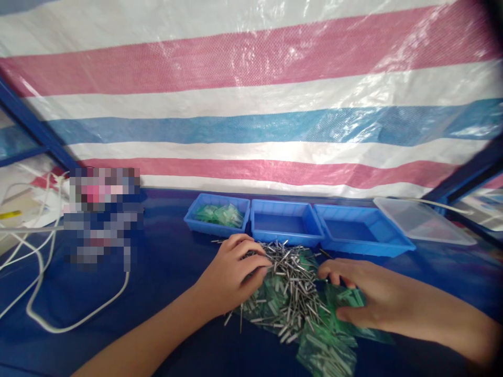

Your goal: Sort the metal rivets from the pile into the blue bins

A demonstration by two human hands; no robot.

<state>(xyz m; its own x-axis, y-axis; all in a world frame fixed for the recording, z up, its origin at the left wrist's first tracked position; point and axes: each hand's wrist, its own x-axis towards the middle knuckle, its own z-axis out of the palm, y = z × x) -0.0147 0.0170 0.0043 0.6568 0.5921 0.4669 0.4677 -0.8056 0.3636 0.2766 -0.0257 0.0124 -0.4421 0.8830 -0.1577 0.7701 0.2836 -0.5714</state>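
Observation:
A loose pile of slim silver metal pieces point(293, 275), resembling blind rivets, lies between my hands. My left hand point(238, 269) rests at the pile's left side, its fingers bent and spaced apart, with nothing visible in its grasp. On the other side, my right hand point(365, 290) curves over a green plastic bag point(349, 297). A gap shows between its thumb and fingers; the bag is visible in that gap. Another clear green bag point(328, 353) with metal pieces inside lies nearest me. More green plastic point(271, 293) shows beneath the pile.
Three blue bins stand in a row behind the pile: a left bin point(216, 228) holding green packets point(220, 214), a middle bin point(286, 238) and a right bin point(369, 246). A clear lid point(428, 222) lies at right. White cables point(39, 262) trail at left. Striped sheeting point(251, 125) hangs behind.

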